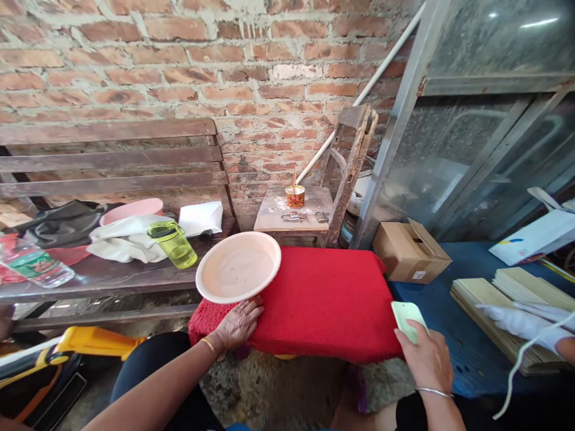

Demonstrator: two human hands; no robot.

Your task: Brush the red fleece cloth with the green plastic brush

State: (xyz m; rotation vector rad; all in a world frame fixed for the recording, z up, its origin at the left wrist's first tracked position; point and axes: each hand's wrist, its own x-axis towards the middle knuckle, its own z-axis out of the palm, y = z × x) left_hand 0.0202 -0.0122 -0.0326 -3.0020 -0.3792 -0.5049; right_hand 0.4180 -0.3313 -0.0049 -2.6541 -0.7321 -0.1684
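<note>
A red cloth point(323, 299) covers a low table in front of me. On its left part stands a shallow pale pink basin point(238, 269), with a few dark specks inside. My left hand point(240, 323) lies on the cloth just below the basin's near rim, fingers stretched out; whether its fingertips touch the basin I cannot tell. At the cloth's right edge, my right hand point(429, 356) grips a pale green flat piece point(408, 314) with rounded corners between thumb and fingers. Its exact kind is unclear, and its lower part is hidden by the hand.
On a wooden bench point(112, 278) lie a green bottle point(175, 242), a water bottle point(40, 266) and cloths. A chair point(269, 212) holds a tin point(295, 196). To the right are a cardboard box point(408, 248), stacked boards point(480, 299) and another person's white-gloved hand point(521, 320).
</note>
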